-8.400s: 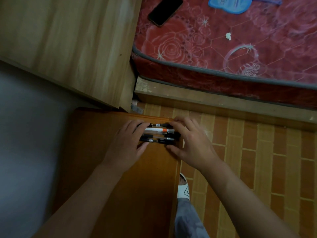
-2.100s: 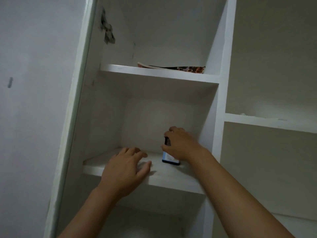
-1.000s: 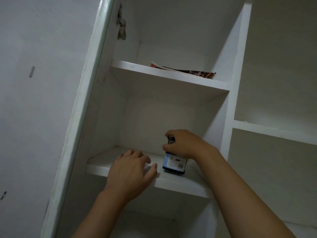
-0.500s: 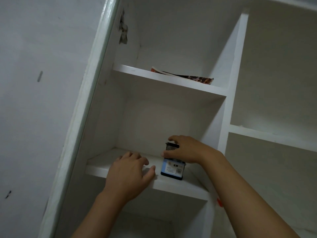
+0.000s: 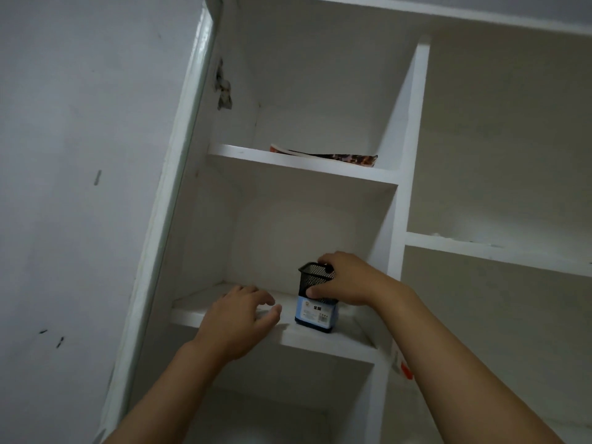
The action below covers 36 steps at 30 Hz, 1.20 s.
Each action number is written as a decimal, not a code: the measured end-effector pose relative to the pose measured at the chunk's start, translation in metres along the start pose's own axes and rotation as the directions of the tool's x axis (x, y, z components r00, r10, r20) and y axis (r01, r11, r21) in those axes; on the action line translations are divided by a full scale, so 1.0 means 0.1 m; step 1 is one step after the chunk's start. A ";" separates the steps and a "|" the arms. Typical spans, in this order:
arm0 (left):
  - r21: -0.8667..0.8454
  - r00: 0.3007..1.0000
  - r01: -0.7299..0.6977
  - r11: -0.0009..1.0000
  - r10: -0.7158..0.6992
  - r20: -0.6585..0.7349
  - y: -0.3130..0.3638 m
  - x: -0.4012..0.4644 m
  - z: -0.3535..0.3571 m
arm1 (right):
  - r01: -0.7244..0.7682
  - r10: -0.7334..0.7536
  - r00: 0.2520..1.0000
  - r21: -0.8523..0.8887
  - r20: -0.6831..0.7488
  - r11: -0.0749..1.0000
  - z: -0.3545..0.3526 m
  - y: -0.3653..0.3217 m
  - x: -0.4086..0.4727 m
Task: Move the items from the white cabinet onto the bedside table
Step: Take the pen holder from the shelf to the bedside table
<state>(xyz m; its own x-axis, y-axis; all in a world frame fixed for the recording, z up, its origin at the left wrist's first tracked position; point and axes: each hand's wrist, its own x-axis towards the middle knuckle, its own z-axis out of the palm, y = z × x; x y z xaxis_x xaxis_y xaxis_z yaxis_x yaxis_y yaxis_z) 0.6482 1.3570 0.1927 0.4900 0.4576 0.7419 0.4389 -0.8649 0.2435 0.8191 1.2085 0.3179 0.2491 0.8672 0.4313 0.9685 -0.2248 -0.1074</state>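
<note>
Mesh pen holder (image 5: 317, 299): black wire mesh, square in section, pale blue printed label round its lower half. Upright on the middle shelf (image 5: 323, 341) of the white cabinet (image 5: 413, 129), toward the right end, near the front edge.

Right hand (image 5: 344, 278): grasps the holder's upper part from the right, fingers curled over the rim, thumb pressed to the front mesh just above the label.

Left hand (image 5: 243, 318): palm down on the same shelf, just left of the holder, fingers spread and relaxed, grasping nothing; thumb tip close to the label, contact not discernible.

Vertical divider (image 5: 398, 219): stands immediately right of the holder, behind the right wrist.

Upper shelf (image 5: 301, 165): carries a flat patterned item (image 5: 336, 155), red-brown and dark with a white edge, lying flat.

Right bay: one shelf (image 5: 496, 253), cream back panel.

Left inner wall: patch of chipped paint (image 5: 223, 88).

Orange tag (image 5: 407, 370): on the divider's front, beneath the right forearm.

Grey wall (image 5: 80, 187): left of the cabinet, with dark scuffs.
</note>
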 end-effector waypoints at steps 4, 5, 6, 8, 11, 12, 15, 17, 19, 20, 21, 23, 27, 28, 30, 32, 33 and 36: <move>-0.023 0.999 0.019 1.000 -0.018 0.045 0.03 -0.13 -0.13 | 0.090 -0.087 0.994 0.050 -0.058 0.995 -0.11 -0.03 -0.20; -0.010 0.999 0.019 1.000 -0.019 0.038 0.05 -0.19 -0.16 | 0.111 -0.105 0.991 0.067 -0.077 0.992 -0.14 -0.03 -0.25; 0.004 0.999 0.026 1.000 -0.026 0.032 0.07 -0.24 -0.20 | 0.133 -0.125 0.988 0.078 -0.095 0.988 -0.17 -0.04 -0.31; 0.033 0.999 0.048 0.998 -0.048 0.025 0.13 -0.35 -0.28 | 0.178 -0.168 0.978 0.074 -0.125 0.981 -0.21 -0.05 -0.43; 0.066 0.996 0.088 0.994 -0.088 0.007 0.24 -0.51 -0.40 | 0.255 -0.242 0.958 0.074 -0.153 0.964 -0.23 -0.03 -0.61; 0.078 0.996 0.094 0.993 -0.093 -0.005 0.29 -0.58 -0.43 | 0.287 -0.272 0.949 0.081 -0.162 0.954 -0.23 -0.01 -0.67; 0.126 0.994 0.098 0.987 -0.092 -0.055 0.50 -0.80 -0.50 | 0.385 -0.364 0.916 0.111 -0.167 0.916 -0.19 0.06 -0.85; 0.165 0.991 0.115 0.980 -0.102 -0.080 0.67 -0.97 -0.55 | 0.441 -0.418 0.894 0.138 -0.163 0.887 -0.14 0.13 -0.98; 0.214 0.988 0.145 0.966 -0.131 -0.078 0.84 -1.14 -0.59 | 0.482 -0.456 0.873 0.165 -0.172 0.860 -0.06 0.20 -1.10; 0.242 0.986 0.163 0.956 -0.152 -0.065 0.92 -1.23 -0.60 | 0.496 -0.469 0.866 0.180 -0.173 0.850 0.00 0.24 -1.17; 0.271 0.983 0.183 0.945 -0.176 -0.050 1.00 -1.34 -0.61 | 0.508 -0.481 0.860 0.196 -0.170 0.839 0.06 0.27 -1.24; 0.325 0.972 0.229 0.918 -0.232 -0.027 1.16 -1.58 -0.58 | 0.529 -0.507 0.849 0.239 -0.149 0.814 0.21 0.34 -1.39; 0.407 0.932 0.327 0.853 -0.361 0.009 1.46 -2.20 -0.49 | 0.557 -0.569 0.819 0.350 -0.080 0.753 0.61 0.40 -1.75; 0.430 0.923 0.343 0.835 -0.385 0.011 1.52 -2.36 -0.47 | 0.564 -0.584 0.809 0.368 -0.069 0.739 0.72 0.40 -1.85; 0.471 0.903 0.370 0.801 -0.429 0.019 1.62 -2.68 -0.45 | 0.576 -0.606 0.793 0.389 -0.054 0.719 0.93 0.40 -2.03; 0.496 0.875 0.403 0.769 -0.483 0.037 1.71 -3.02 -0.46 | 0.593 -0.632 0.774 0.399 -0.044 0.699 1.17 0.38 -2.24; 0.505 0.859 0.420 0.754 -0.509 0.046 1.76 -3.19 -0.47 | 0.601 -0.643 0.764 0.410 -0.042 0.687 1.30 0.37 -2.35; 0.528 0.816 0.474 0.704 -0.577 0.038 1.86 -3.72 -0.58 | 0.597 -0.675 0.737 0.482 -0.015 0.642 1.65 0.27 -2.70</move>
<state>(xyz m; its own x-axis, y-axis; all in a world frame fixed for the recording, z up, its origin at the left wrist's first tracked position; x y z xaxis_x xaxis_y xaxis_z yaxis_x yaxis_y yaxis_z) 0.5041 1.0142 -0.0017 0.1749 0.8802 0.4412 0.9394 -0.2834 0.1931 0.7783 1.0417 0.0510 -0.4703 0.7848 0.4036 0.7718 0.5875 -0.2432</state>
